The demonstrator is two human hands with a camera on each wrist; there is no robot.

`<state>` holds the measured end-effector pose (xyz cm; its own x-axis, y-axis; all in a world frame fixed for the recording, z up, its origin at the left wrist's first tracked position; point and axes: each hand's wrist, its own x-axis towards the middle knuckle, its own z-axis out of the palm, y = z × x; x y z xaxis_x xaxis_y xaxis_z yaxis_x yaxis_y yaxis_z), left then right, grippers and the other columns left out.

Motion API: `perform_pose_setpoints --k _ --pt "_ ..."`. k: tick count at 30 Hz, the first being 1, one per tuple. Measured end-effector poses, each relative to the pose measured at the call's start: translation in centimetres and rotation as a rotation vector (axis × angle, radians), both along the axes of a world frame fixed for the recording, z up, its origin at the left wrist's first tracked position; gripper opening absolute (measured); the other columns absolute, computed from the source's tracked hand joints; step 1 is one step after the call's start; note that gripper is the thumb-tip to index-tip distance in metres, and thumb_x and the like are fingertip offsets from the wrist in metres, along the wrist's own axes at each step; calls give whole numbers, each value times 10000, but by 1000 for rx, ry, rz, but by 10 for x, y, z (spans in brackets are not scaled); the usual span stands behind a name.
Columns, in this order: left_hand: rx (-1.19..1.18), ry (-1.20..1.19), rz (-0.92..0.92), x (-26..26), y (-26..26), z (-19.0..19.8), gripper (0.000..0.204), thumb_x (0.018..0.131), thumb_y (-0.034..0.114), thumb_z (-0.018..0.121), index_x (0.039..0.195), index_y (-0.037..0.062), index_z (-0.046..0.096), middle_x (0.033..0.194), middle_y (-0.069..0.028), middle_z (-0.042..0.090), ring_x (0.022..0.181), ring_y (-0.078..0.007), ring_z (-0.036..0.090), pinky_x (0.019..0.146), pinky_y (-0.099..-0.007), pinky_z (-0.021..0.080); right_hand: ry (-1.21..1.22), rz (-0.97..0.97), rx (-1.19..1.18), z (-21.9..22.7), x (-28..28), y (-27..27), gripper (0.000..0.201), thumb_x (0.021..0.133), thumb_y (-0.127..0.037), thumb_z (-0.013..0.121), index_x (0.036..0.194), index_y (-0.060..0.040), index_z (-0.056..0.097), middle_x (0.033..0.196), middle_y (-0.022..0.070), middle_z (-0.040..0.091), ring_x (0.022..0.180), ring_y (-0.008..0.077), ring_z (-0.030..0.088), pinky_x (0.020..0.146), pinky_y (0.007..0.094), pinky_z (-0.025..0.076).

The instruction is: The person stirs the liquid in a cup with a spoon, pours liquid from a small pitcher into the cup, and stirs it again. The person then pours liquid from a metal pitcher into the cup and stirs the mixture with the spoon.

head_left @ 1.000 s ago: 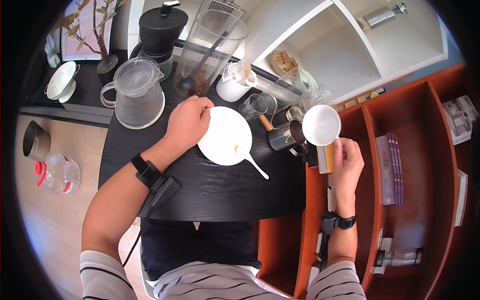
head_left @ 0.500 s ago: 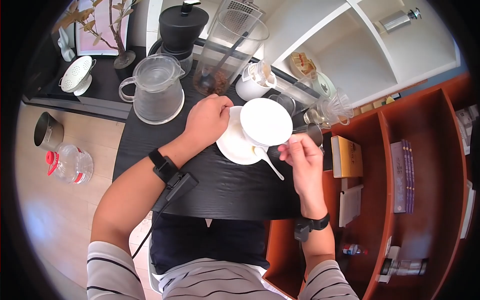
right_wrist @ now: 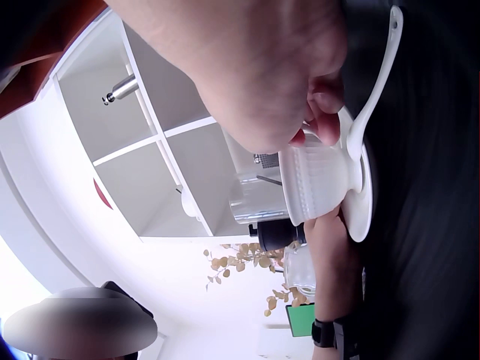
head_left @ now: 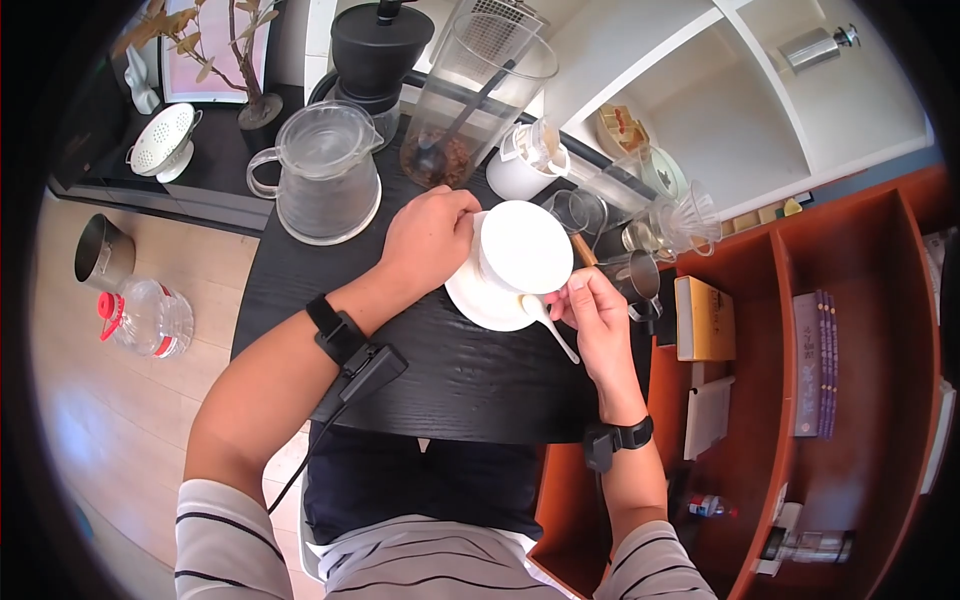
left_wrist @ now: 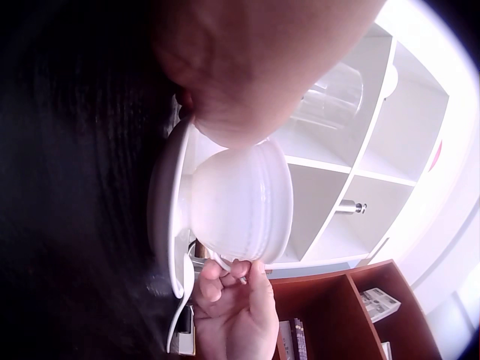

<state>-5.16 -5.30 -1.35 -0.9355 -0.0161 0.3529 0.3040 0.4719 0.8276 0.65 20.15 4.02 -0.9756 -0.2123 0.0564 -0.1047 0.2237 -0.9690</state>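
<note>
A white cup [head_left: 527,250] stands upright over the white saucer [head_left: 478,303], its base right at the saucer's middle in the left wrist view. My right hand [head_left: 598,322] pinches the cup's handle on the right side. The far-left rim of the saucer is gripped by my left hand [head_left: 432,238], its fingertips hidden. A white spoon [head_left: 553,328] lies with its bowl on the saucer and its handle sticking out toward me, just left of the right hand. In the right wrist view, the ribbed side of the cup [right_wrist: 315,180] shows below the right fingers.
Behind the saucer stand a glass pitcher [head_left: 328,175], a black grinder [head_left: 378,50], a tall glass cylinder [head_left: 480,100] and a white canister [head_left: 525,165]. A metal jug [head_left: 632,275] sits close to the right hand. Brown shelves [head_left: 760,400] flank the black table [head_left: 430,390] on the right.
My right hand has brought the cup from the right, beyond the table's edge, to the left and over the saucer. The left hand stays at the saucer's rim. The head view has shifted.
</note>
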Motion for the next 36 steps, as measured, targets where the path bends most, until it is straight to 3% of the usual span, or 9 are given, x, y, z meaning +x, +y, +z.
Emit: perform_pose_setpoints --k 6,13,15,20,24,29,31,36 --pt "-21 -33 -4 1 0 3 155 971 98 661 1062 42 773 887 -131 685 762 -293 674 722 -406 522 -32 34 22 1 -3 4 228 1149 -175 539 997 -27 622 923 42 709 800 94 614 777 273 520" --pt "-10 -29 -22 3 0 9 153 974 84 669 1074 38 774 886 -130 681 739 -258 651 705 -379 508 -5 6 -14 -6 -4 3 250 1140 -187 542 998 -9 645 840 27 690 712 67 583 681 242 482" --pt "0 -86 -22 5 0 15 150 950 76 643 1017 46 774 908 -155 706 846 -350 705 762 -447 541 -19 -14 -53 -5 -7 6 264 1138 -197 549 994 -3 655 816 22 683 695 59 573 657 235 467" --pt "1 -53 -31 3 2 10 158 961 70 638 1034 44 775 915 -161 709 832 -354 701 754 -445 539 -5 2 40 0 -10 8 251 1117 -149 549 960 3 671 764 10 655 667 49 549 626 227 426" --pt "20 -63 -31 5 1 13 154 973 78 641 1041 43 775 912 -164 710 812 -353 696 745 -440 538 29 -24 -37 -11 -10 8 195 1098 -90 552 959 0 655 742 -2 622 648 42 534 626 226 409" --pt "-2 -48 -22 4 1 11 152 978 74 641 1045 43 774 894 -160 711 784 -346 690 732 -434 536 65 -57 -116 -21 -8 7 198 1105 -144 619 992 -1 695 760 -13 632 670 41 540 633 218 406" --pt "7 -78 -55 3 0 10 160 992 58 693 1125 0 760 911 -110 698 735 -171 612 697 -322 508 122 -78 -25 -26 -10 11 171 1085 -138 661 1029 8 730 816 8 668 680 40 550 620 224 416" --pt "-34 -104 -59 4 0 14 182 979 35 695 1145 -6 756 930 -101 712 743 -151 609 709 -312 513 357 -126 132 -18 -8 10 123 1042 -80 713 1095 25 744 839 28 690 721 38 596 634 224 481"
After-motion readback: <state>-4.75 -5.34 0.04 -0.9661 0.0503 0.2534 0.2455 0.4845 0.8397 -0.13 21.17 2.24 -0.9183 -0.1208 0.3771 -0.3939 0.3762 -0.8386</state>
